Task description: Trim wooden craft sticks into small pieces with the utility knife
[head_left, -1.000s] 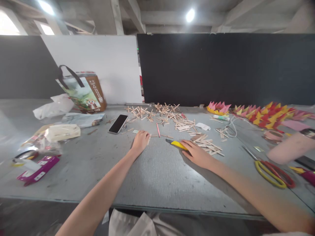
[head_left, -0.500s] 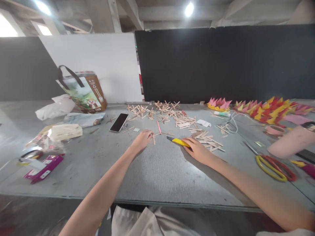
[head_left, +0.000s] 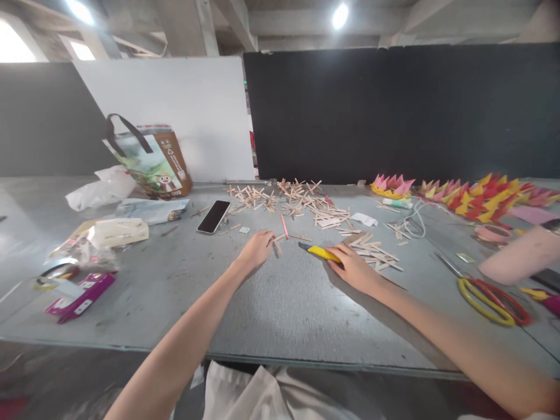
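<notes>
Near the middle of the grey table, my left hand [head_left: 258, 248] is closed on a small crossed piece of wooden sticks [head_left: 277, 247]. My right hand [head_left: 350, 265] is wrapped round a yellow utility knife [head_left: 324, 253], whose dark blade end points left toward the sticks. Between the hands and slightly beyond them lie a pink stick-like item [head_left: 284, 226] and a thin wooden stick [head_left: 300, 237]. Loose flat sticks [head_left: 376, 252] are spread just beyond my right hand. Farther back are piled crossed sticks [head_left: 251, 198].
A phone [head_left: 213, 217], a shopping bag [head_left: 151, 160] and a purple box [head_left: 81, 296] are on the left. Scissors [head_left: 485, 297], a pink cylinder [head_left: 520, 256] and red, yellow and pink folded paper pieces [head_left: 485, 195] are on the right. Dark panels [head_left: 394, 116] stand behind.
The crossed sticks at my left hand have tilted slightly, and their lower end looks blurred. The whole view has shifted a little; my right hand still holds the knife.
</notes>
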Motion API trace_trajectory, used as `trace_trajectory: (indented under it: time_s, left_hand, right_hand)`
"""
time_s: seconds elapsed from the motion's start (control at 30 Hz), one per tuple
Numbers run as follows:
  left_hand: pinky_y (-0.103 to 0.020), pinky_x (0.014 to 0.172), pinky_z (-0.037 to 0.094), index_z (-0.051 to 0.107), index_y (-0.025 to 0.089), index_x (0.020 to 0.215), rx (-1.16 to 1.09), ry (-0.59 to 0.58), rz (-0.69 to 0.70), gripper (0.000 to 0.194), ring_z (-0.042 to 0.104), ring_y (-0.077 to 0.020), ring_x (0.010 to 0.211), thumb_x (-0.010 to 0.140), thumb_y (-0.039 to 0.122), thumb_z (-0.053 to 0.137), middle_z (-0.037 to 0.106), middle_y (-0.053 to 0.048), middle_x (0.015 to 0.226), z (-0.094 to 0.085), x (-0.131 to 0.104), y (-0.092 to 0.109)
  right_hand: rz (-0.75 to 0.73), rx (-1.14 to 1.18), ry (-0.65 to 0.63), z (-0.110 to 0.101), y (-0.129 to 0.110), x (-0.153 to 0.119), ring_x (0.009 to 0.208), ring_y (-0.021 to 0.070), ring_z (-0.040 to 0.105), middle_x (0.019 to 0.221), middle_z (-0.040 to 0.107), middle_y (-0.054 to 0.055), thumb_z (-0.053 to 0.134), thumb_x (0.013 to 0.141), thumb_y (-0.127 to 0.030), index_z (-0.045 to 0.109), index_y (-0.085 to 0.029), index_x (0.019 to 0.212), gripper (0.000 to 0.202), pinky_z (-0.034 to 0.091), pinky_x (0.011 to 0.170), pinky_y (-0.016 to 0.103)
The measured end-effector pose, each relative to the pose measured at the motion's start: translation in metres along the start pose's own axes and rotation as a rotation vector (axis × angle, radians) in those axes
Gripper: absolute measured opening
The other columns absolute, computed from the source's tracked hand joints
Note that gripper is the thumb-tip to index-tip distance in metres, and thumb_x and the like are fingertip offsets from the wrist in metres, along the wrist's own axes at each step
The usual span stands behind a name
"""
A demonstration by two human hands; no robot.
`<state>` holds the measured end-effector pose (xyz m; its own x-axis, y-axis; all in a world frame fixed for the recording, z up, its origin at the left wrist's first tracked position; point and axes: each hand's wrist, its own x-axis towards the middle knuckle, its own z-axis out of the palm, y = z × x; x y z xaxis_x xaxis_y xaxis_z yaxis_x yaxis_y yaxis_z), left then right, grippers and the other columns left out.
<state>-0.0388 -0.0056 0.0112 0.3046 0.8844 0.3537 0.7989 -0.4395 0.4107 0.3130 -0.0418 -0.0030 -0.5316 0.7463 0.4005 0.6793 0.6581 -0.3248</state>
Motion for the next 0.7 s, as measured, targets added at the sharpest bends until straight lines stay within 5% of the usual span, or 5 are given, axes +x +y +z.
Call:
trace_trajectory:
  time_s: [0.37,0.53,0.7]
  left_hand:
    - [-0.027,0.085,0.049,0.070,0.017,0.118,-0.201,0.304,0.063,0.026,0.062,-0.0161,0.086,0.105,0.022,0.049,0.064,-0.007,0.098,-0.002,0.000,0.029]
    - [-0.029,0.093,0.048,0.065,0.022,0.131,-0.260,0.312,0.100,0.036,0.059,-0.0173,0.095,0.107,0.022,0.038,0.057,-0.008,0.105,0.004,-0.004,0.042]
    - [-0.027,0.080,0.048,0.063,0.022,0.131,-0.320,0.288,0.073,0.038,0.054,-0.0150,0.082,0.102,0.014,0.040,0.052,-0.008,0.107,0.015,-0.005,0.034]
  right_hand:
    - [0.002,-0.008,-0.010,-0.006,-0.007,0.002,0.108,0.0296,0.064,0.117,0.066,0.013,0.048,0.105,-0.028,0.063,-0.023,0.133,0.033,0.055,0.098,0.049]
    - [0.005,-0.013,0.002,-0.005,-0.006,0.001,0.109,0.0300,0.065,0.117,0.066,0.013,0.051,0.104,-0.028,0.063,-0.024,0.134,0.032,0.055,0.098,0.048]
    - [-0.004,0.005,0.002,-0.005,-0.006,0.001,0.109,0.0311,0.065,0.116,0.066,0.013,0.050,0.104,-0.028,0.062,-0.025,0.135,0.034,0.055,0.098,0.052]
